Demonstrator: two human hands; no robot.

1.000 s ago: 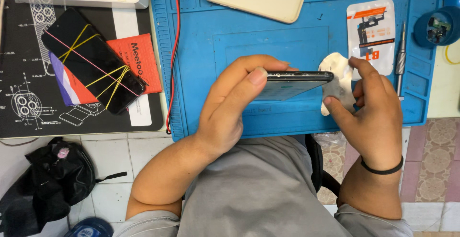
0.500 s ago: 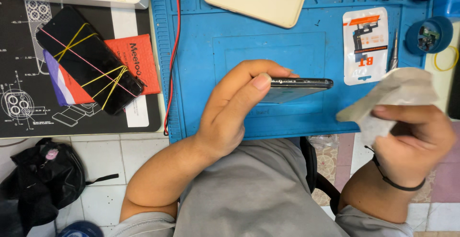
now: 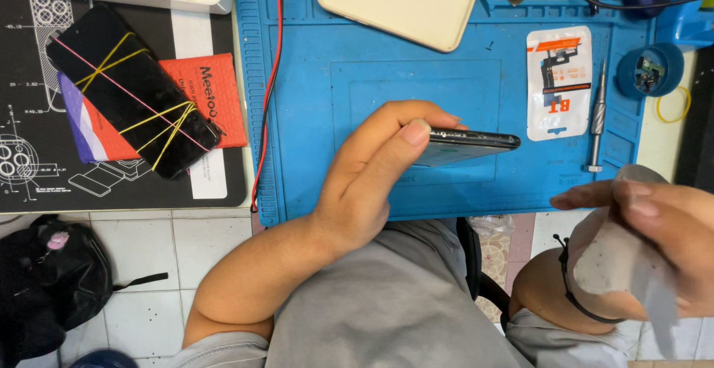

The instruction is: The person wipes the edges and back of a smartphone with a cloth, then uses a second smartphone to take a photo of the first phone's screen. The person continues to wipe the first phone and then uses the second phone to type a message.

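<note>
Edgewise, phone [image 3: 465, 147] in left hand [image 3: 372, 182].

Blue mat [image 3: 312, 182], black phone [image 3: 468, 147].
My grey cloth [image 3: 617, 256] here; yellow bands cross that other black phone [image 3: 134, 89] on the red-orange card [image 3: 216, 93], cream case [image 3: 401, 2] above.

Single head-worn camera, looking straight down.
It sits close above the blue mat [image 3: 320, 182] at the desk's near edge, taking in the person's lap and floor tiles [image 3: 141, 241].
</note>
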